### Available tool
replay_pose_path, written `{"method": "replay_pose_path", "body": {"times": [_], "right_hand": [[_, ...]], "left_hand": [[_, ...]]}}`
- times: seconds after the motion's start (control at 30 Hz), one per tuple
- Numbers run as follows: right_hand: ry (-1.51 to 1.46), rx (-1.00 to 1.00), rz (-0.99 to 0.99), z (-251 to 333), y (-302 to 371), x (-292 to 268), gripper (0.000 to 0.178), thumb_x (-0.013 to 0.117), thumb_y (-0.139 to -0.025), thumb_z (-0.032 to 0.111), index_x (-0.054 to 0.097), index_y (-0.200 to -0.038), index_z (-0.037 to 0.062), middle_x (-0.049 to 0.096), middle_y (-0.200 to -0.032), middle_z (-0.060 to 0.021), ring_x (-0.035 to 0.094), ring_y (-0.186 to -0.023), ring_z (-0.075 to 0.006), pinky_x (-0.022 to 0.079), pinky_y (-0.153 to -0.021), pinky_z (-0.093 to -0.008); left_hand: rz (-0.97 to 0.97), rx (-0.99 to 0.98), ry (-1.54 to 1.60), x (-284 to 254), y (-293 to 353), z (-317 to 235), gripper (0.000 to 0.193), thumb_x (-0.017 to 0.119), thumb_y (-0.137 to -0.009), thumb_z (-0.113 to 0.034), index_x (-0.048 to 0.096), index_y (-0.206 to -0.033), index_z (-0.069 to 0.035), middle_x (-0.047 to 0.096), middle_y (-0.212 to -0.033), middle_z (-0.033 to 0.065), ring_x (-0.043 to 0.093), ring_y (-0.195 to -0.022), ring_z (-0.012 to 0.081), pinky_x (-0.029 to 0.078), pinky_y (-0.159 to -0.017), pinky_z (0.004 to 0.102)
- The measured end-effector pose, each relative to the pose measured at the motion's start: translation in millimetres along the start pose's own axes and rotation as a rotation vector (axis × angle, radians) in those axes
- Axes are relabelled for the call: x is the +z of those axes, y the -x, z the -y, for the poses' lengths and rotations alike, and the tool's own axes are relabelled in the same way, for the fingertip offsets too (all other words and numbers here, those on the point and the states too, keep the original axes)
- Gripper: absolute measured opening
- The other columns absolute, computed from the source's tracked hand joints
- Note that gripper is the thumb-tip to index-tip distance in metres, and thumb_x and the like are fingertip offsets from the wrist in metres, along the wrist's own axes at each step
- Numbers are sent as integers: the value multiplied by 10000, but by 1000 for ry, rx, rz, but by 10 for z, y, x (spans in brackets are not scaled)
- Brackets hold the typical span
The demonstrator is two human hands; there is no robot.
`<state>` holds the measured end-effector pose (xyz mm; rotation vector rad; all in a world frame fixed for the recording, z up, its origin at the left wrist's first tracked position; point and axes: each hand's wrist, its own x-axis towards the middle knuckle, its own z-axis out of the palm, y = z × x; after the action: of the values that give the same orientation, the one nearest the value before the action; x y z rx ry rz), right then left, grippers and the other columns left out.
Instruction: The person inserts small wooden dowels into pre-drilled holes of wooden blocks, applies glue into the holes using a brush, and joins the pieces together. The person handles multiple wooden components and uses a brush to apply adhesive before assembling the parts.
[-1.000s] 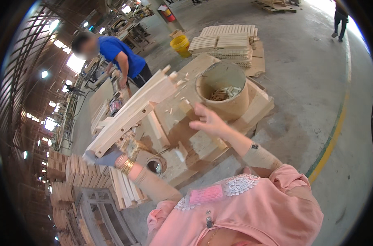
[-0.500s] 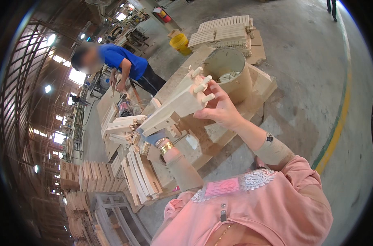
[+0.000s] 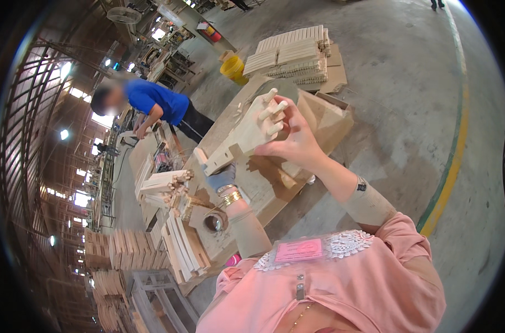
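A pale wooden board (image 3: 238, 136) with several dowels (image 3: 275, 111) standing out of its far end is held above the workbench. My left hand (image 3: 222, 177), in a grey-blue glove, grips its lower end near a small wooden block (image 3: 222, 160). Bare, my right hand (image 3: 295, 136) is closed around the dowelled end, thumb beneath and fingers behind the dowels. Some of the fingers are hidden behind the wood.
The workbench (image 3: 263, 186) carries stacked wooden strips (image 3: 180, 244), more pieces (image 3: 163, 183) and a small round container (image 3: 213, 223). A large bucket (image 3: 288, 89) is mostly hidden behind the board. Beyond are a yellow bucket (image 3: 233, 67), a slat stack (image 3: 291, 53) and a co-worker in blue (image 3: 158, 102).
Both hands have lifted and turned the board, so its dowelled end stands higher and covers most of the large bucket. My view has shifted, and the round container now shows beside my left forearm.
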<state>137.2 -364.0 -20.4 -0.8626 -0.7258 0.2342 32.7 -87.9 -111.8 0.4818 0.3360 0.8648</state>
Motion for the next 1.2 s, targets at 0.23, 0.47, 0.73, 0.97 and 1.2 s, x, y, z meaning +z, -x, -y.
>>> {"method": "replay_pose_path", "body": {"times": [0.23, 0.47, 0.73, 0.97, 1.2], "right_hand": [[-184, -139, -66, 420, -451, -1684, 1016, 878, -520, 71, 290, -1349, 101, 405, -1251, -22, 436, -1158, -160, 405, -965, -307], [141, -404, -210, 1311, -821, -3518, 828, 845, -518, -21, 396, -1199, 123, 486, -1118, -2, 474, -1089, -132, 452, -914, -300], [428, -342, -415, 1607, -1219, -4929, 1016, 866, -551, 103, 264, -1369, 122, 500, -1094, -53, 509, -993, -155, 438, -874, -308], [649, -254, -383, 1139, -2063, -5888, 1023, 844, -576, 159, 233, -1395, 112, 585, -954, -73, 578, -825, -170, 468, -786, -297], [773, -97, -303, 984, -3000, -7077, 1025, 862, -538, 106, 290, -1388, 122, 596, -954, -59, 585, -880, -157, 468, -815, -296]], "left_hand": [[-55, 38, -11, 1280, 57, 1311, 511, 630, -768, -417, 536, -1135, -75, 551, -1176, 151, 502, -1096, 355, 387, -903, 577], [98, -536, 53, 2428, 67, 3804, 496, 506, -841, -384, 501, -1221, -65, 517, -1251, 157, 465, -1168, 345, 375, -940, 554], [-125, -1488, 743, 2592, -185, 6036, 483, 385, -897, -424, 501, -1226, -90, 524, -1222, 136, 478, -1128, 352, 351, -971, 569], [378, -1128, -856, 2749, -577, 7122, 376, 492, -893, -342, 520, -1123, -46, 573, -1029, 102, 550, -955, 272, 398, -957, 415], [1248, -199, -1035, 4602, -1064, 7652, 649, 794, -676, -232, 483, -1207, -26, 570, -1127, 71, 511, -1102, 164, 423, -929, 336]]}}
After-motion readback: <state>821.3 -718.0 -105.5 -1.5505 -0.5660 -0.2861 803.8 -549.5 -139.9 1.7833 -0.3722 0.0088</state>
